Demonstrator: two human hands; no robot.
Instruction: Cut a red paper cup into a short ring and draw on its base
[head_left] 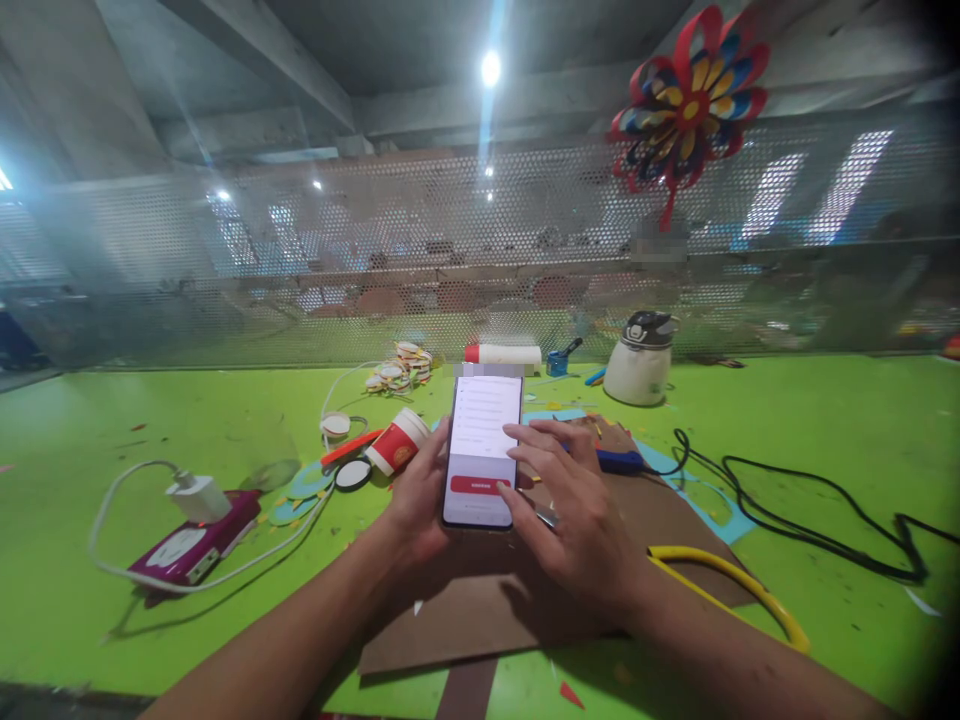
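A smartphone (484,450) is gripped upright in my left hand (421,490), its lit screen facing me with a red bar near the bottom. My right hand (581,510) hovers over the phone's right side with fingers apart. Its thumb tip is at the red bar; whether it touches the glass I cannot tell. Below both hands lies a brown cardboard sheet (465,620). A yellow curved handle (765,585) sticks out to the right of my right wrist. Part of a metal tool shows under my right hand, mostly hidden.
At left are a purple power strip (199,545) with a white charger (199,498) and cable. A tipped paper cup (401,440) lies beside the phone. Behind stand a white kettle-like bottle (640,365) and a mesh screen (450,240). A black cord (817,535) loops at right.
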